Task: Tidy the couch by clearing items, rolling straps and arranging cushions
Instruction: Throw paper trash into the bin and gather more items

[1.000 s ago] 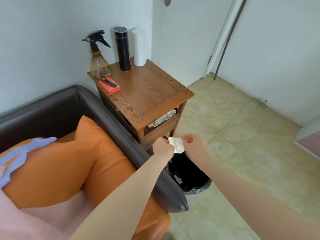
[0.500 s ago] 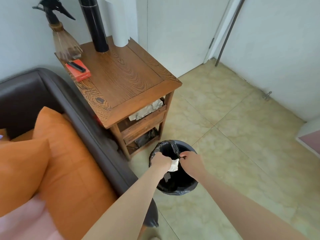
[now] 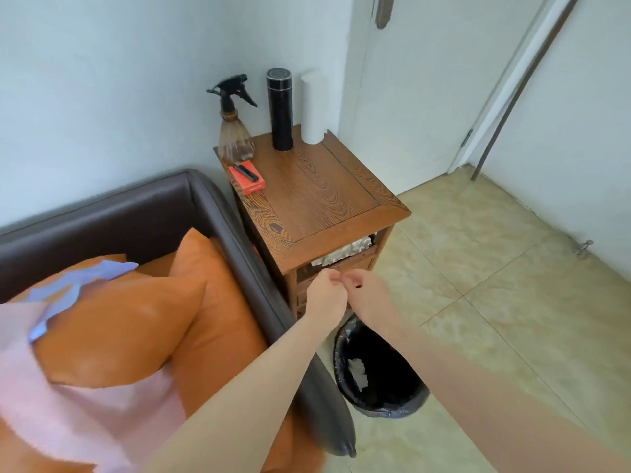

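- Judging from the head view, the clearing step looks partly done: a white crumpled scrap (image 3: 356, 370) is seen lying inside the black-lined bin (image 3: 379, 401), which stands on the floor just beside the couch arm (image 3: 273, 302).
- Left to do, by the look of it: a lilac cloth (image 3: 78, 285) and a pink cloth (image 3: 68, 404) are draped over the orange cushions (image 3: 136, 326) on the couch seat, on the far side of the couch arm from the bin. No straps can be made out.
- Above the bin, the left hand (image 3: 326, 295) and right hand (image 3: 367, 290) are held close together, fingertips nearly meeting. Both are curled; nothing is seen held in either.
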